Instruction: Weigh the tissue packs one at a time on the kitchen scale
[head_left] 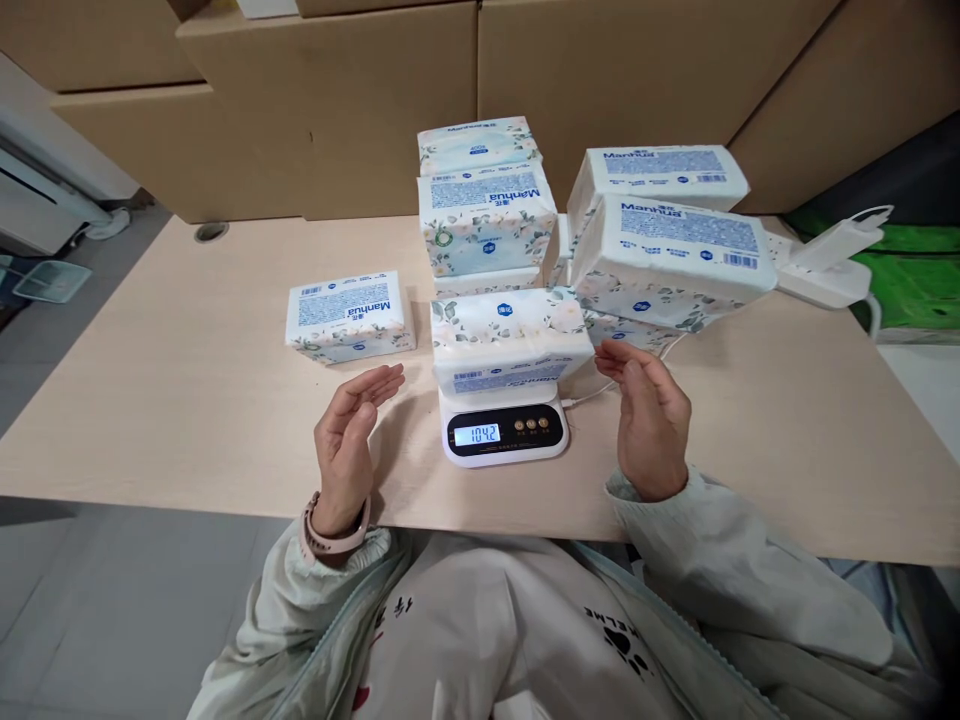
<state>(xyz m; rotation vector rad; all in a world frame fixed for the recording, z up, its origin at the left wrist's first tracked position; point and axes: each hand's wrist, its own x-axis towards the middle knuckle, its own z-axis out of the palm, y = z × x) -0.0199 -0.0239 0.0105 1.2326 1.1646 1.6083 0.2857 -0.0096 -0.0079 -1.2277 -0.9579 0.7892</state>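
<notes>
A white floral tissue pack (510, 340) rests on a small white digital scale (506, 435), whose lit display reads 104.2. My left hand (351, 435) is held just left of the scale, fingers stretched and holding nothing. On the right side, my right hand (646, 420) is also open, its fingertips close to the pack's right end. Another tissue pack (349, 318) lies alone on the table beyond my left hand. Behind the scale, several packs (487, 225) are piled up, and a further pile (675, 260) stands at the back right.
Cardboard boxes (375, 110) line the back edge of the wooden table (187, 400). A white power strip (829, 280) with a plugged-in charger sits at the right, by a green bag (919, 280). A white cable runs from the scale's right side.
</notes>
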